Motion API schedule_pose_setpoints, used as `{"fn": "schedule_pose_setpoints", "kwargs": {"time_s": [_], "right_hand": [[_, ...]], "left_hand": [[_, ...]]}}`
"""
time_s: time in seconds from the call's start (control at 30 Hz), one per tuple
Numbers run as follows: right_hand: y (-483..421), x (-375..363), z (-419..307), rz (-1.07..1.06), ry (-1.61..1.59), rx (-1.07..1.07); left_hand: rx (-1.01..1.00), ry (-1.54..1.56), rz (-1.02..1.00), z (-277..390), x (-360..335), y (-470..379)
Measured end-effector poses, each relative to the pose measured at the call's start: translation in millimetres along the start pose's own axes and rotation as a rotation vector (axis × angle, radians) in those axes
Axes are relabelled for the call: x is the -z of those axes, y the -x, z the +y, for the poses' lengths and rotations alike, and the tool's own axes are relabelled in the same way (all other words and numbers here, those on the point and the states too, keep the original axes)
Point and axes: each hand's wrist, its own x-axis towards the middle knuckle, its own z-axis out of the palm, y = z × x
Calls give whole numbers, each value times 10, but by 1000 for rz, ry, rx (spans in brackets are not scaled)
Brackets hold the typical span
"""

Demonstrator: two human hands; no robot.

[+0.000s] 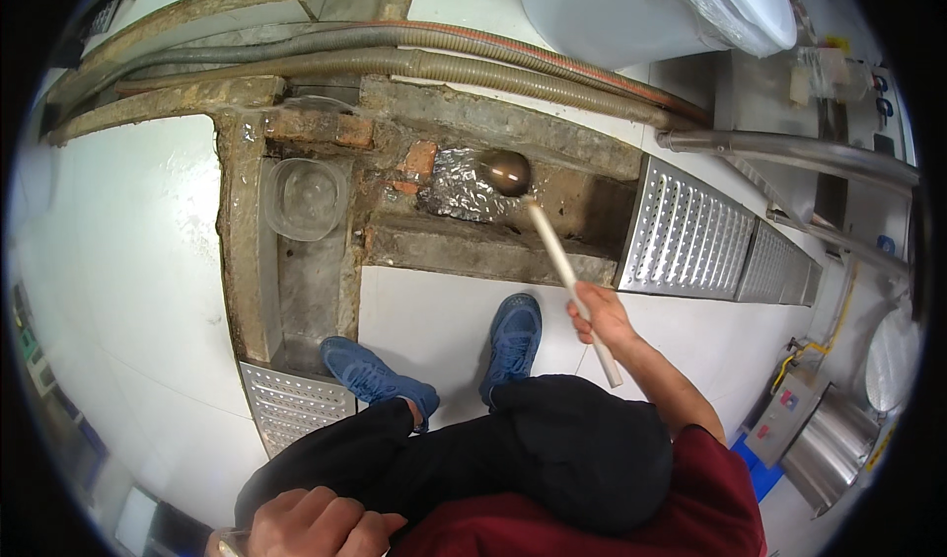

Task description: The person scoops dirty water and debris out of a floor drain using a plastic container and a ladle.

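Observation:
My right hand (601,319) grips the pale wooden handle of a long ladle (562,261). Its round, dark metal bowl (509,173) lies over rippling, shiny water (462,183) in an opened floor drain channel (492,250). My left hand (318,521) is at the bottom edge, by my thigh, its fingers curled; a shiny object shows at its left side, and whether the hand holds anything cannot be told. A clear plastic tub (305,199) sits in the side branch of the channel, left of wet bricks (318,126).
Ribbed hoses (473,76) cross beyond the channel. A large whitish bin (614,17) stands at the back. Perforated metal grates (688,231) cover the channel at right, with another grate (296,405) at lower left. Steel pipes (784,150) run at right. My blue shoes (514,342) stand beside the channel.

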Motion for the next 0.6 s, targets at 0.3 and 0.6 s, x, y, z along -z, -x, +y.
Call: {"fn": "schedule_pose_setpoints", "kwargs": {"time_s": [0.3,0.6], "right_hand": [[-311,791,227,290,243,-81],[-225,-312,-133,-134,16,4]], "left_hand": [[-21,-15,-14,-18,-12,3],[-3,-17,-16,13,-22,1]]}}
